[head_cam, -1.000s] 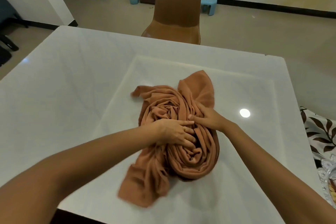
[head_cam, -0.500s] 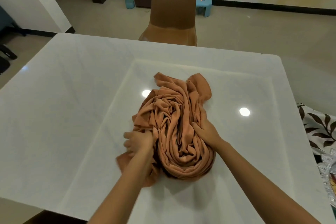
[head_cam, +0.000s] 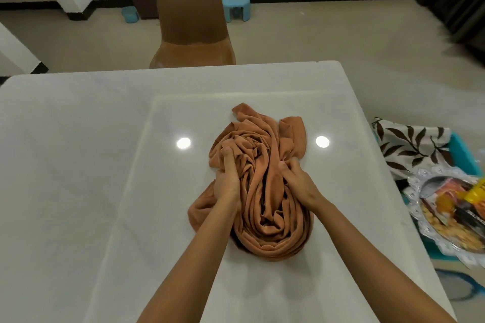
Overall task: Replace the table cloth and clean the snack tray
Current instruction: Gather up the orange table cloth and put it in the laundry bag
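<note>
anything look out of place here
The rust-orange cloth lies bunched in a crumpled heap on the white table, not spread; left hand and right hand grip it. The silver lace-edged snack tray sits off the table, at right.

Only one view is given, worn at head height, aimed forward and down over the desk (head_cam: 78, 165). The cloth (head_cam: 262, 191) is centred at close range; a chair (head_cam: 191, 16) is seen beyond.
</note>
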The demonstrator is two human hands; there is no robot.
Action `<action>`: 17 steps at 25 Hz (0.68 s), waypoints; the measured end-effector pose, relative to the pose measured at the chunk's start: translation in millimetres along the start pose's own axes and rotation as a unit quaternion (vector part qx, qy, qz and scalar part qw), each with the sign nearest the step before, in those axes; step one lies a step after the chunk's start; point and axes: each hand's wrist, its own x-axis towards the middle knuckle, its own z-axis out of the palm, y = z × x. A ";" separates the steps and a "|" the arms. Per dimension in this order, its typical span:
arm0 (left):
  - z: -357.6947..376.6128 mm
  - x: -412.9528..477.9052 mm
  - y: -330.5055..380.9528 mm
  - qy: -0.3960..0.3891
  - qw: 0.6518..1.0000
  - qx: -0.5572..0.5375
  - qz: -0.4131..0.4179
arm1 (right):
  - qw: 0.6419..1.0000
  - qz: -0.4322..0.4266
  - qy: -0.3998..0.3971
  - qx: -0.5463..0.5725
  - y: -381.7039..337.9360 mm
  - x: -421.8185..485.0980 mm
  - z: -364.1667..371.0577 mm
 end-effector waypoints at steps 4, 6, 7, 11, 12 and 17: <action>60.3 -57.2 -14.6 -0.132 0.991 0.034 0.012 | 0.994 0.018 0.089 0.061 37.1 -41.8 -59.7; 94.8 -90.6 -20.7 -0.212 0.975 0.045 0.049 | 0.980 0.037 0.160 0.113 57.0 -72.0 -93.0; 114.2 -105.4 -24.9 -0.246 0.965 0.058 0.071 | 0.970 0.040 0.197 0.134 67.0 -88.2 -110.8; 205.8 -171.4 -56.4 -0.366 0.912 0.126 0.132 | 0.917 0.026 0.342 0.203 113.4 -159.3 -188.0; 226.5 -189.4 -68.3 -0.401 0.893 0.144 0.147 | 0.902 0.026 0.376 0.213 125.9 -179.8 -206.8; 309.5 -264.0 -145.4 -0.525 0.794 0.265 0.150 | 0.869 0.051 0.437 0.228 200.3 -294.8 -295.1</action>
